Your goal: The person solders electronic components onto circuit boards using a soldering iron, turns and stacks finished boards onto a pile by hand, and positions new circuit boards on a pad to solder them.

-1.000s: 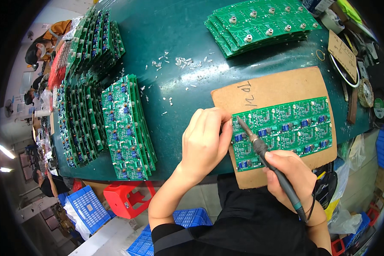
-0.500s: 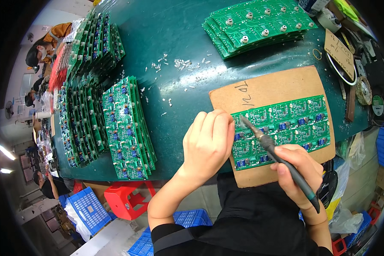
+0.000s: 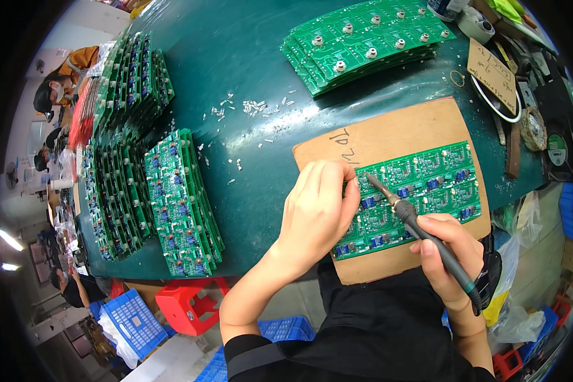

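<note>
Circuit board (image 3: 426, 194): green, filled with small parts and blue components, lying flat on the cardboard sheet (image 3: 395, 127), toward its near edge.
Left hand (image 3: 321, 210): over the board's left end, thumb and fingers drawn together near its far left corner; I cannot tell whether they pinch something small.
Right hand (image 3: 449, 251): pinching the dark handle of the soldering iron (image 3: 416, 224) between thumb and fingers, much like a pen.
Iron tip: pointing at the board's far left part, just beside the left fingertips; contact is too fine to make out.
Worktop (image 3: 248, 172): dark green and shiny, under the cardboard sheet.
Left side: piles of filled green boards (image 3: 178, 210), set close together.
Far right: a stack of green boards (image 3: 363, 44) with round metal parts standing up from the top one.
Between the piles: scattered pale clippings (image 3: 254, 108).
Floor: a red stool (image 3: 184, 305) near a blue crate (image 3: 137, 325).
</note>
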`<state>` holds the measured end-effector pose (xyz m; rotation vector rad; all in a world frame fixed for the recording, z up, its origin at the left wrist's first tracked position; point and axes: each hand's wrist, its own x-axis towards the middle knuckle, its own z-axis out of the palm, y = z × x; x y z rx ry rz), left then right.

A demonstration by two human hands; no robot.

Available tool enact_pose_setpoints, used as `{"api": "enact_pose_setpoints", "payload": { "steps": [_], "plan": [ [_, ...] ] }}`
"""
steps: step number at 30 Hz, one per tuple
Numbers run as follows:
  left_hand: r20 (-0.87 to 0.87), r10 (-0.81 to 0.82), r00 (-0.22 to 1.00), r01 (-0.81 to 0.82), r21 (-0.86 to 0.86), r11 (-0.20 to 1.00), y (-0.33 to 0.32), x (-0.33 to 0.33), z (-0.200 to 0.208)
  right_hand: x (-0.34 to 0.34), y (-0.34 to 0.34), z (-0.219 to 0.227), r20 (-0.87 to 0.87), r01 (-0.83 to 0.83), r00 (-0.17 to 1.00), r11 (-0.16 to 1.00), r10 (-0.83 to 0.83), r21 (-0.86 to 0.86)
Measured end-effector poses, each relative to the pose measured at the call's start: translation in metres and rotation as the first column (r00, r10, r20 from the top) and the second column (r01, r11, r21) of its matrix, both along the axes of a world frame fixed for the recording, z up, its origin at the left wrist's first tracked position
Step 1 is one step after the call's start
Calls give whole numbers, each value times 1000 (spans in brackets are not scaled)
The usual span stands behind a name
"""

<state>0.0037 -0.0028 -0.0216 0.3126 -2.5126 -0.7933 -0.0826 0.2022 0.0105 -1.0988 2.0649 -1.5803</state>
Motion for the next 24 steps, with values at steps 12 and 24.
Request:
{"api": "enact_pose_setpoints", "payload": {
  "steps": [12,24],
  "plan": [
    [48,-19,999,30,-224,974,6,-9,6,-6,2,7,-89,-30,995,999,32,25],
    [149,-115,982,106,68,992,3,-13,25,-11,30,6,95,205,975,979,-203,-11]
  ]
}}
